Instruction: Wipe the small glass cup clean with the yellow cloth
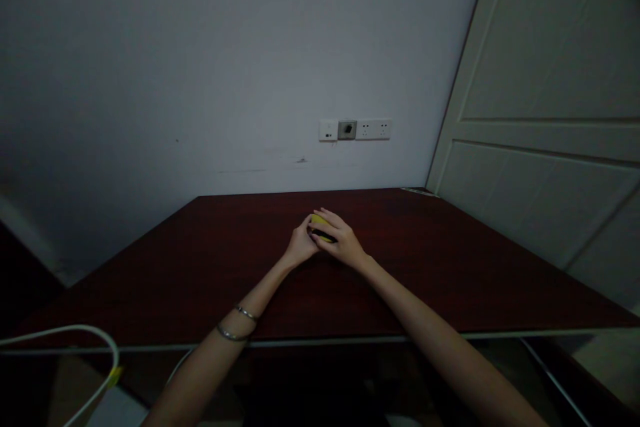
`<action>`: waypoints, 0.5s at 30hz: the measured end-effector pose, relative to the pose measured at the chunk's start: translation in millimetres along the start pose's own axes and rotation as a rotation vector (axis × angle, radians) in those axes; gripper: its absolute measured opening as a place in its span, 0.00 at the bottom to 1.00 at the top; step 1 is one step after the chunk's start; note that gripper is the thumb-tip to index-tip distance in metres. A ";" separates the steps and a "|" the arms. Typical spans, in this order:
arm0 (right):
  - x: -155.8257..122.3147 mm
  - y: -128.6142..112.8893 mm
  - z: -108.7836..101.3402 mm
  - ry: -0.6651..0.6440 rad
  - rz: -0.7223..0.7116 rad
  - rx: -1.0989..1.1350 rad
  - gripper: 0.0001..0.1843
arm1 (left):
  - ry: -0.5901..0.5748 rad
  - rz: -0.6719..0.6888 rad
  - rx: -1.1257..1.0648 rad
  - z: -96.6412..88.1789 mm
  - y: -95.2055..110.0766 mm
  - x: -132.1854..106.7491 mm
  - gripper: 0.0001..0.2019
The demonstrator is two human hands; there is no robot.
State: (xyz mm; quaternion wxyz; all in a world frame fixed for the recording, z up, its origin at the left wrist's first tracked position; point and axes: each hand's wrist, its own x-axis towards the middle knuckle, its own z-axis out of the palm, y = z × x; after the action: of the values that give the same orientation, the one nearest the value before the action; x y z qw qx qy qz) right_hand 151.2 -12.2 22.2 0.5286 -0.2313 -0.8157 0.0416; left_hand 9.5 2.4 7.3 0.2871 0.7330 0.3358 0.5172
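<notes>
Both hands meet over the middle of a dark red table (225, 233), around a small yellow and black object (319, 219). My left hand (301, 244) grips it from the left side, its fingers partly hidden behind the object. From the right, my right hand (345, 240) curls over it, with fingers across the top and the thumb along the near side. Much of the object is covered, so I cannot make out its kind. Two metal bangles (237, 323) circle my left forearm.
Wall sockets (373, 129) and switches sit on the wall behind the table. A panelled door (545, 127) stands at the right. A white cable (95, 329) loops over the table's front left edge, with a yellow tag on it.
</notes>
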 end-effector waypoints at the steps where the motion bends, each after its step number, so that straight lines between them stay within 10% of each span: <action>1: 0.5 -0.9 0.2 0.008 -0.004 0.000 0.16 | 0.003 0.006 -0.019 0.1 -0.3 0.4 0.30; 11: 6.5 20.1 4.1 0.255 0.488 0.282 0.15 | -0.052 -0.035 0.086 0.3 5.1 -3.4 0.41; 15: 3.9 15.9 3.0 0.244 0.408 0.224 0.15 | -0.034 -0.051 0.100 1.5 5.4 -3.5 0.41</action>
State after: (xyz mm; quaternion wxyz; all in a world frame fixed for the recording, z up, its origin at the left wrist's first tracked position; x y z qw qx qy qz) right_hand 152.5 4.1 19.2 0.6261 -0.3342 -0.6727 0.2089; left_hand 11.1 -3.8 9.0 0.2688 0.7463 0.3750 0.4797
